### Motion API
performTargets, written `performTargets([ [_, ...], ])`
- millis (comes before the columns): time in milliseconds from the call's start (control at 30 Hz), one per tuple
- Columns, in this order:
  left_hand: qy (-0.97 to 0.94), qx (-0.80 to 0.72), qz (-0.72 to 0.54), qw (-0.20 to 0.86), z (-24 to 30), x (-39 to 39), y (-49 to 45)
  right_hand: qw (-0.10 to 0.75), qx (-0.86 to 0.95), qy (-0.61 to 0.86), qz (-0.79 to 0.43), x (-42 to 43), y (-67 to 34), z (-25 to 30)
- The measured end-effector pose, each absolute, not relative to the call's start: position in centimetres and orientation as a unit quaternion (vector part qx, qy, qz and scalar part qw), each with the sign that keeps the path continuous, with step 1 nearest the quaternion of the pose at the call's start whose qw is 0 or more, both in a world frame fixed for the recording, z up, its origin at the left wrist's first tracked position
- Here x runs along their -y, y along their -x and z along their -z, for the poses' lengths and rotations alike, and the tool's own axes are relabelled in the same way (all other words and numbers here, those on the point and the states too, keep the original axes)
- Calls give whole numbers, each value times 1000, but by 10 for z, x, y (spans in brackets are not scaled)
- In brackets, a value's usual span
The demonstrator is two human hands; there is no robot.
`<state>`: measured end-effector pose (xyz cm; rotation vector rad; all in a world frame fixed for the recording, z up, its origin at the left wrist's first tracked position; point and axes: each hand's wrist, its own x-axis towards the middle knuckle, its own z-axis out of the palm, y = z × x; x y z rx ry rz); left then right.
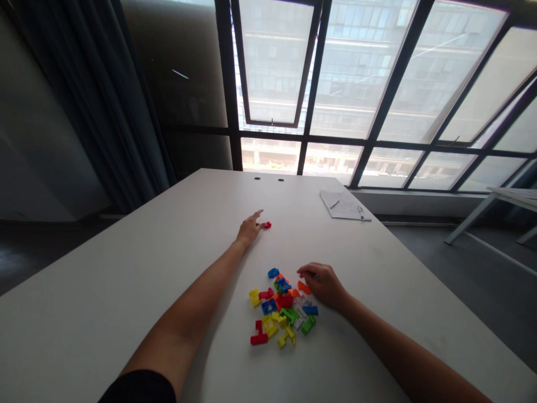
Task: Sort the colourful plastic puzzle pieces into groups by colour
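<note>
the left hand [250, 228], near the centre of the frame, has its fingers spread wide, the thumb at a small red piece [267, 225] lying on the white table [168, 268]. the right hand [326, 285], right of lower centre, is loosely curled just beside an orange piece [304, 287]; i cannot tell whether it holds anything. the pile of coloured plastic pieces [287, 315] sits at lower centre, between the 2 forearms.

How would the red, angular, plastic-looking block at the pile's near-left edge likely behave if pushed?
The red block probably slides rather than rolls, given its square corners. It looks stiff, its bars straight. It's likely light, being smaller than the right hand.
</note>
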<state>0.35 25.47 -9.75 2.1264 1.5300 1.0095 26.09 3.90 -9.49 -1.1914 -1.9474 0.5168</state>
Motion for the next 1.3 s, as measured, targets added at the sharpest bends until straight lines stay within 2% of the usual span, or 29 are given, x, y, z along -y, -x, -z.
performTargets([
  [167,-759,-486,-385,198,103,-218,16,381,767,472,-207,-39,-261,95],
  [333,-831,-431,-280,215,95,-149,41,381,768,472,-205,-39,-261,94],
  [500,-859,-376,-242,248,83,-101,45,378,771,472,-199,-39,-261,94],
  [733,-875,-313,-222,296,78,-98,39,376,773,476,-187,-39,-261,96],
  [933,-904,-327,-179,209,54,-91,37,376,776,470,-190,-40,-262,96],
  [1133,-934,-284,-56,208,28,-78,39,373,774,474,-194,-39,-262,95],
  [1300,-938,-277,-39,207,29,-78,39,374,774,474,-192,-39,-261,96],
])
